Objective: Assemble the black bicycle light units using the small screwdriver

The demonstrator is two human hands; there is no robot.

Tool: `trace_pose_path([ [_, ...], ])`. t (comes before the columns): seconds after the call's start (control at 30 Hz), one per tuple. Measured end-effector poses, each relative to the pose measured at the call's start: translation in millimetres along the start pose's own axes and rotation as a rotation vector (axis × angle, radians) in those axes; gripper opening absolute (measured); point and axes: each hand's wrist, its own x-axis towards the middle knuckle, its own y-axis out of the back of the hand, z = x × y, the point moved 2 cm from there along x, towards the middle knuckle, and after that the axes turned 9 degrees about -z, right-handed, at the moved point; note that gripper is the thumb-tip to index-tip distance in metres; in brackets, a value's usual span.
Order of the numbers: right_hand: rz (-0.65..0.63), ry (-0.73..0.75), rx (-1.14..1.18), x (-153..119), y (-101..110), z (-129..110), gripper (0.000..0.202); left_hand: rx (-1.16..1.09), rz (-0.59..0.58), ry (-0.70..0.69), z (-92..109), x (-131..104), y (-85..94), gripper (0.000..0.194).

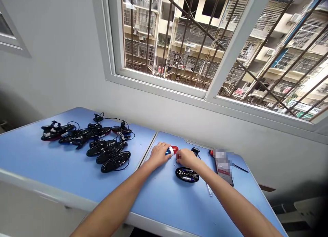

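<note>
My left hand (159,154) rests at the left end of a red, white and blue oval cover (172,150), its fingers wrapped against it. Just right of the cover, my right hand (185,157) is closed with fingertips pinched near the table; what they hold, if anything, is too small to make out. Below my right hand lies an open black oval housing (187,174) with a circuit board and batteries showing. A black clip part (195,150) with a cable sits behind my right wrist. A tiny light piece lies on the blue table between the hands.
Several black oval devices with cables (102,141) are piled on the left blue table (64,165). To the right are a dark package (224,167), a thin black rod (241,168) and a clear-handled tool (209,190). A wall and barred window stand behind.
</note>
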Motion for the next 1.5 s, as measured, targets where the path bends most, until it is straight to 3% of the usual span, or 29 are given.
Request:
trace_pose_path([
  [0.23, -0.003, 0.028, -0.05, -5, -4, -11, 0.034, 0.02, 0.002, -0.007, 0, -1, 0.0, 0.041],
  [0.47, -0.027, 0.031, -0.082, -7, -7, -37, 0.034, 0.039, 0.0, -0.011, 0, -2, -1.5, 0.038],
  [0.87, 0.051, 0.046, -0.01, -3, -13, -69, 0.035, 0.108, -0.01, -0.033, -4, -1, -5.2, 0.038],
  [0.97, 0.081, -0.009, 0.043, -16, 2, -51, 0.036, 0.111, -0.008, -0.031, -3, -2, -5.6, 0.039],
  [1.07, 0.147, -0.102, 0.102, -44, 13, -7, 0.031, 0.082, -0.011, -0.028, -2, -4, -3.7, 0.04],
  [1.13, 0.189, -0.175, 0.129, -70, 10, 28, 0.02, 0.038, -0.014, -0.032, -1, -5, -1.9, 0.04],
  [1.27, 0.172, -0.321, 0.139, -110, -31, 75, 0.02, -0.093, -0.016, -0.027, 2, -6, 0.2, 0.041],
  [1.4, 0.16, -0.353, 0.126, -116, -77, 80, 0.021, -0.237, -0.047, -0.061, 12, -10, 4.2, 0.044],
  [1.5, 0.196, -0.329, 0.142, -111, -89, 79, 0.028, -0.316, -0.112, -0.123, 25, -15, 12.4, 0.044],
])
